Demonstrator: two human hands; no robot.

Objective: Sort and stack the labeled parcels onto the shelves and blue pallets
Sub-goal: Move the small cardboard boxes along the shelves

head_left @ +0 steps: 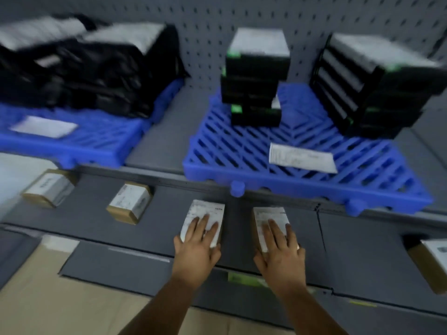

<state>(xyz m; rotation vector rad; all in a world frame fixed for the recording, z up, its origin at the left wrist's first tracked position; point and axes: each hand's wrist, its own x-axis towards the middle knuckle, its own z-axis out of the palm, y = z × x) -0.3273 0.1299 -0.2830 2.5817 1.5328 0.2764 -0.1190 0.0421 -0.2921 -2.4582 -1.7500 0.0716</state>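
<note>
My left hand [197, 247] lay flat, fingers spread, on one small box [204, 220]; my right hand [280, 252] likewise on its neighbour [269, 222], both near the shelf's [96, 221] front edge; pressing without gripping, either box could have slid off.

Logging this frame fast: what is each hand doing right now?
Left hand: open, fingers flat on a labeled parcel.
Right hand: open, fingers flat on another parcel beside it.
</note>
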